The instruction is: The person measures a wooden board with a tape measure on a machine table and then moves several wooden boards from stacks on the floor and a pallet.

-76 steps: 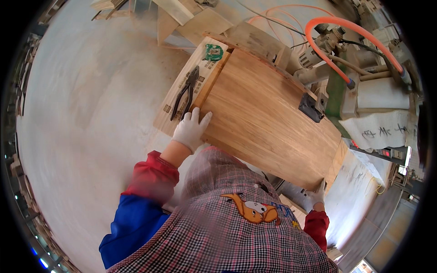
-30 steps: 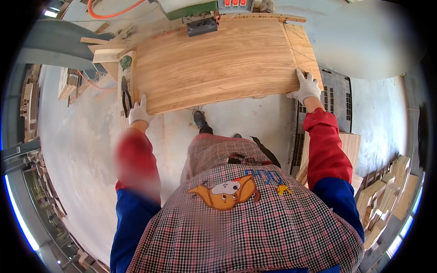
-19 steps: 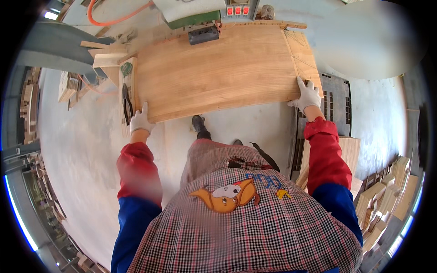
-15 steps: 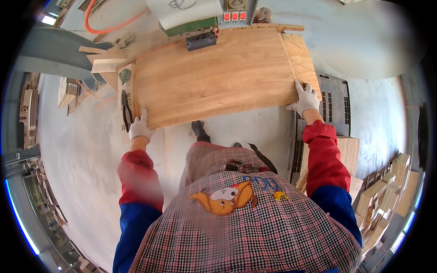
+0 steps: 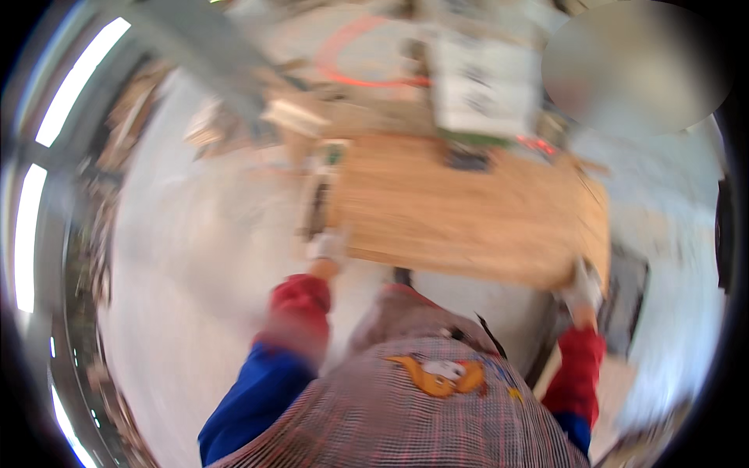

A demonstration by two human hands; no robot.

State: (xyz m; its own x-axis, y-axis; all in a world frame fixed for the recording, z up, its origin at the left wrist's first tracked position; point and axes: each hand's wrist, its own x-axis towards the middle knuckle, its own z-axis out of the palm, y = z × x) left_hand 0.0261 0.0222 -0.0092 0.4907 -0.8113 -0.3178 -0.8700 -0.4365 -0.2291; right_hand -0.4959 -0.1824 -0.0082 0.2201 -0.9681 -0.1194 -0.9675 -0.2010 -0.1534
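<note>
A wide flat wooden panel lies in front of me, with several boards' seams or marks too blurred to read. My left hand, in a pale glove, is at the panel's near left corner. My right hand, also gloved, touches the near right corner. Motion smears the fingers of both. Dark pliers lie on a narrow ledge just left of the panel, beyond my left hand. A small green item sits farther along that ledge.
A machine with a white cover stands behind the panel, with red switches beside it and a dark block at its base. An orange hose curves at the far left. Wood pieces lie nearby. A grey grate is at right.
My view has swung to the left and up, so the panel and machine appear farther right and lower. Both hands are still at the panel's near corners. The picture has become blurred.
</note>
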